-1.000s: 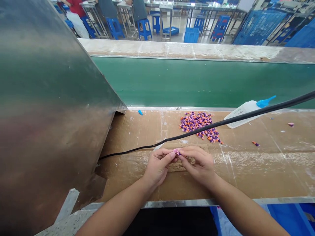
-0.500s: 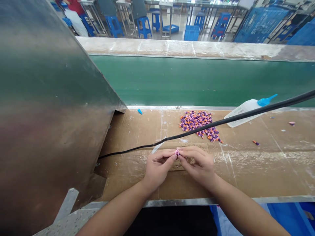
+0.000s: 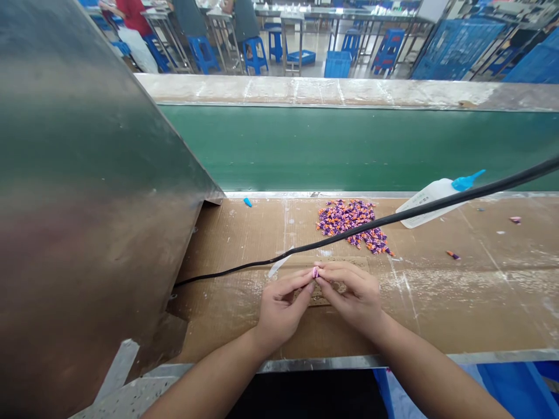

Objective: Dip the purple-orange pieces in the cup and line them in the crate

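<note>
Between the fingertips of both hands is a small pink-and-purple piece [image 3: 315, 272], mostly covered by the fingers. My left hand [image 3: 282, 305] pinches it from the left with thumb and forefinger. From the right, the thumb and fingers of my right hand [image 3: 356, 294] close on it. Beyond the hands lies a heap of small purple, orange and pink pieces [image 3: 349, 218] on the brown cardboard-covered bench [image 3: 236, 314]. A single purple-and-orange piece [image 3: 453, 255] rests to the right, with a pinkish one [image 3: 515, 220] farther off.
A black cable [image 3: 244, 266] runs across the bench, passing in front of the heap. A white squeeze bottle [image 3: 428, 201] with a blue nozzle lies tilted behind it. The metal panel [image 3: 96, 203] rises at left. A blue cap [image 3: 247, 202] lies near the green belt [image 3: 327, 148].
The view has tilted slightly, so the scene sits a little lower. My left thumb has shifted slightly at the piece, and more pink shows. Both hands stay in nearly the same place.
</note>
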Demonstrator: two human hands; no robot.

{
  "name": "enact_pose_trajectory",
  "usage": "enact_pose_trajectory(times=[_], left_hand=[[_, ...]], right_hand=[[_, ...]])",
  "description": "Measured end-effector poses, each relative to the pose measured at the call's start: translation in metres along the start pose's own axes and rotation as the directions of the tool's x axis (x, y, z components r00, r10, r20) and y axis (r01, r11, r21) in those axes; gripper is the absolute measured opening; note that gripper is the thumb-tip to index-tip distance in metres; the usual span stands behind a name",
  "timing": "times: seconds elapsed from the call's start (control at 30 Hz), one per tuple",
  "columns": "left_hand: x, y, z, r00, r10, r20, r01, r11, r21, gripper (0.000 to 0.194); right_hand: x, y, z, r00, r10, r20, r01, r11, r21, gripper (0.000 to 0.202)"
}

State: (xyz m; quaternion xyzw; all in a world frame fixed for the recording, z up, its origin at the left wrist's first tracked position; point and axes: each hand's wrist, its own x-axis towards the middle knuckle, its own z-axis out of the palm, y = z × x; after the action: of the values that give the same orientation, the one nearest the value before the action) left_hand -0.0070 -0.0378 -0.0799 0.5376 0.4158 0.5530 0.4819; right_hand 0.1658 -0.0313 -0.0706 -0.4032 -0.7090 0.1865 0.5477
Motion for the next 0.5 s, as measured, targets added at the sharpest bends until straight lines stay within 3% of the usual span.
enact_pose_trajectory(times=[0.2, 0.5], left_hand=[[0.0013, 0.0013, -0.0007, 0.999, 0.039, 0.024, -0.038, 0.999, -0.039, 0.029], [0.0037, -0.0053, -0.0064, 0.993, 0.106, 0.05, -0.102, 0.993, -0.067, 0.014]], right_hand=[[0.0008, -0.0014, -0.0002, 1.0, -0.025, -0.016, 0.025, 1.0, 0.017, 0.028], [0.0063, -0.0044, 0.0044, 0.996, -0.084, -0.035, 0.085, 0.996, 0.032, 0.029]])
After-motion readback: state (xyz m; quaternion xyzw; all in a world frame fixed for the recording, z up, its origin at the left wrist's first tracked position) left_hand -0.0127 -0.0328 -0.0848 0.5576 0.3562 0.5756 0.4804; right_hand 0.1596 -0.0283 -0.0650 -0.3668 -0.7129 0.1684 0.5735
